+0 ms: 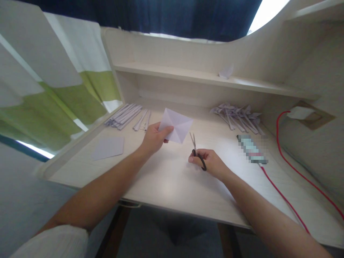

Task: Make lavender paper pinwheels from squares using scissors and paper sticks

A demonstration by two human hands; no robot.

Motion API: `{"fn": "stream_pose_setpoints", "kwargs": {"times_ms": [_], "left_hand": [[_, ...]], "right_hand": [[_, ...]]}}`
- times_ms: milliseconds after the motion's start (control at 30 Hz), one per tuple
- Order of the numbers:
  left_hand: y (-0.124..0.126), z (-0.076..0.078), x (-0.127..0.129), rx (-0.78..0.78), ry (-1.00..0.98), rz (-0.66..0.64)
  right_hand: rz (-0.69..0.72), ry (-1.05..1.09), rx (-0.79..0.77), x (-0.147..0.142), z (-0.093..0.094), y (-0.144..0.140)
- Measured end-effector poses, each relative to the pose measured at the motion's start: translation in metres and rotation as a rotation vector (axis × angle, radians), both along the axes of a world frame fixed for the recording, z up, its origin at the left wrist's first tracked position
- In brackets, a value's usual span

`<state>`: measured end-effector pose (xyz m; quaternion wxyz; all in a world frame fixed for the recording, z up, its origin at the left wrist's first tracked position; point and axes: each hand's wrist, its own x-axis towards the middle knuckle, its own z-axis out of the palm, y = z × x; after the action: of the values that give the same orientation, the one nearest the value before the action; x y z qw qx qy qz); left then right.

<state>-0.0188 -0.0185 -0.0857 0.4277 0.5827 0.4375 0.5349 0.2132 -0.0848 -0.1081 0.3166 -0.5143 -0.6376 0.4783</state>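
Left hand around creased, flat paper square

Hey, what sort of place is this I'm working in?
Likely a bedroom or dorm room, though little of it shows: there's a pale desk with a built-in shelf, and a green-and-white curtain alongside.

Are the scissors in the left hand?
No, the right hand holds the scissors, while the left hand holds white paper.
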Motion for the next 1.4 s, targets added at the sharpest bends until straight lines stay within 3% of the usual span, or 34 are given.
{"fn": "stream_pose_setpoints", "kwargs": {"times_ms": [167, 733, 1400], "left_hand": [[0.001, 0.002, -0.004, 0.017, -0.056, 0.074], [-0.010, 0.003, 0.008, -0.097, -0.105, -0.185], [-0.012, 0.002, 0.009, -0.070, -0.084, -0.184]], "right_hand": [[0.098, -0.083, -0.105, 0.002, -0.007, -0.003], [0.139, -0.046, -0.138, -0.003, -0.005, -0.010], [0.177, -0.036, -0.121, -0.002, -0.003, -0.010]]}}
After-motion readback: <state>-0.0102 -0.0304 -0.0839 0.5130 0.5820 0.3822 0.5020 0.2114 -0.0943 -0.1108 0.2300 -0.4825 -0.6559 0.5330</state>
